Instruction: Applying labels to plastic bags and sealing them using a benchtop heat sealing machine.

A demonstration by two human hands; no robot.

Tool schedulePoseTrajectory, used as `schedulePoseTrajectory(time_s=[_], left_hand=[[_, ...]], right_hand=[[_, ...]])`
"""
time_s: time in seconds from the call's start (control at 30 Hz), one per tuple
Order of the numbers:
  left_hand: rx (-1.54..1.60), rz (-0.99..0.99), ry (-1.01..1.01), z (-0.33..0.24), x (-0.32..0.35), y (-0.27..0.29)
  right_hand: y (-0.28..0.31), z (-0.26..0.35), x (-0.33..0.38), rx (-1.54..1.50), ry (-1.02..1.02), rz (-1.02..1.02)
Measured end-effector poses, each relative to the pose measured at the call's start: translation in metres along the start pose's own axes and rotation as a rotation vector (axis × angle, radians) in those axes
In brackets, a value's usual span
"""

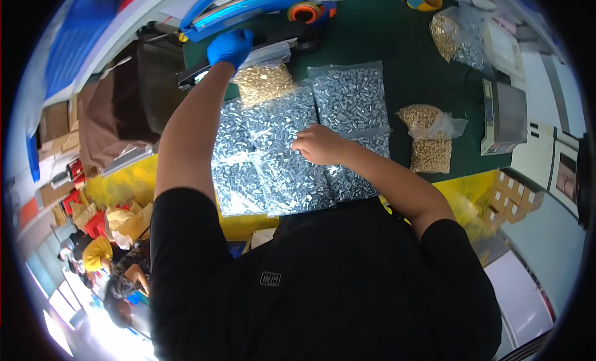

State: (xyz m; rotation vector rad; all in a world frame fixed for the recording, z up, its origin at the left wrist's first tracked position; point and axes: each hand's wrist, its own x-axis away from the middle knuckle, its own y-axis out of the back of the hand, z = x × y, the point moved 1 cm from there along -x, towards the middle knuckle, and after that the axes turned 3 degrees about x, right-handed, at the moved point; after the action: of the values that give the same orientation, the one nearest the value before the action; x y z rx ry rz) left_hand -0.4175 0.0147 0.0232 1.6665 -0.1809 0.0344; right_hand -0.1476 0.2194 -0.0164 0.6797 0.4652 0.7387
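My left hand (230, 48), in a blue glove, is closed over a long black and silver bar-shaped device (270, 52) at the far left of the table. What its fingers grip is hidden beneath it. Just in front of that device lies a clear bag of small gold-coloured metal pieces (266, 84). Clear bags of silver cylindrical metal pieces (279, 168) spread side by side nearest my body. My bare right hand (318, 143) rests above them, fingers curled and pinched together; anything between them is too small to make out. Another silver-filled bag (349, 94) lies beyond that hand.
On the dark green table (410, 63), two bags of tan pieces (431, 153) lie right, beside a grey box-shaped device (504, 117). A blue long device (248, 13) and tape rolls (304, 13) stand at the back. Other people (99, 254) are at lower left.
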Motion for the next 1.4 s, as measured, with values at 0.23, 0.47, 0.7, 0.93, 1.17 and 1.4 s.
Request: schedulePoseTrajectory(time_s=[0.23, 0.47, 0.7, 0.93, 1.17, 1.4], left_hand=[[0.302, -0.707, -0.180, 0.029, 0.040, 0.022], [0.304, -0.629, 0.107, 0.089, 0.170, -0.048], [0.088, -0.322, 0.171, 0.118, 0.233, -0.116], [0.059, -0.238, 0.237, 0.118, 0.231, -0.117], [0.040, -0.196, 0.270, 0.116, 0.231, -0.111], [0.026, -0.151, 0.279, 0.115, 0.228, -0.110]], right_hand=[[0.050, 0.008, 0.035, -0.035, -0.337, 0.023], [0.069, -0.009, 0.063, 0.083, -0.478, 0.147], [0.048, -0.010, 0.047, 0.009, -0.436, 0.218], [0.043, -0.006, -0.010, 0.023, -0.341, 0.316], [0.050, -0.028, -0.051, -0.074, -0.459, 0.180], [0.040, -0.031, -0.057, -0.117, -0.443, 0.124]])
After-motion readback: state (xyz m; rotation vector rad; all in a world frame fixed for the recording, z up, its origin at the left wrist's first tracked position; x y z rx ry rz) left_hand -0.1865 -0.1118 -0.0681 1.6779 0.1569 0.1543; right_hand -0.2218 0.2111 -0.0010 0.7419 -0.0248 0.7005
